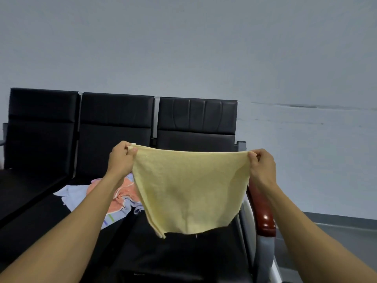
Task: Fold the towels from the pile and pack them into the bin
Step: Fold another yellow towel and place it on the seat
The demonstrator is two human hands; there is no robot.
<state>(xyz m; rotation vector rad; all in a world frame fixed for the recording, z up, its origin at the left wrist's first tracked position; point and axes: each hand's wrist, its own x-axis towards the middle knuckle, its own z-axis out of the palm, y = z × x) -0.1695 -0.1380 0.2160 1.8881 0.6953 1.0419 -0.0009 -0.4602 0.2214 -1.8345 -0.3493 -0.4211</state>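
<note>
A pale yellow towel (189, 190) hangs stretched in the air in front of me. My left hand (121, 158) pinches its top left corner and my right hand (262, 166) pinches its top right corner. The towel looks doubled over, with two layers showing at its lower left edge. Behind it, on the middle seat, lies a pile of towels (120, 198): an orange one on top of light blue and white ones. No bin is in view.
A row of three black padded seats (114, 121) stands against a grey wall. A red-brown armrest (263, 213) on a grey metal frame closes the bench's right end. Grey floor (346, 242) lies to the right.
</note>
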